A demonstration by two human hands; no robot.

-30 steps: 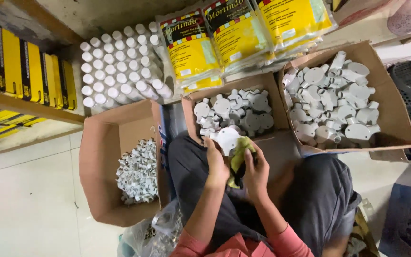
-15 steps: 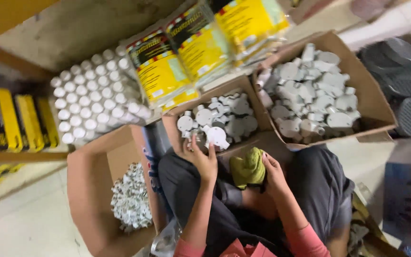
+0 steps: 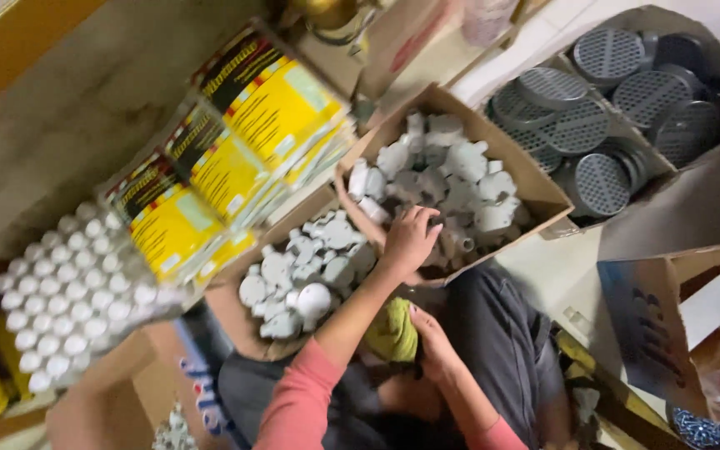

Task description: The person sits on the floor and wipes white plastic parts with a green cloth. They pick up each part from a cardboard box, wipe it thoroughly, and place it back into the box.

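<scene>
The left hand (image 3: 410, 237) reaches across the lap into the further cardboard box (image 3: 535, 179), fingers curled down among the white pipe fittings (image 3: 460, 179); whether they have closed on one I cannot tell. The right hand (image 3: 431, 342) rests lower, in the lap, pressed against a yellow-green cloth (image 3: 392, 329) just to its left. Left of the reaching hand sits a nearer box of fittings (image 3: 302, 275), within easy arm's reach.

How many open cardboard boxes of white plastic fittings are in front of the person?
2. The larger box sits upper centre, with the left hand reaching into it. The smaller box lies beside it, nearer the lap. More may sit outside the view.
</scene>
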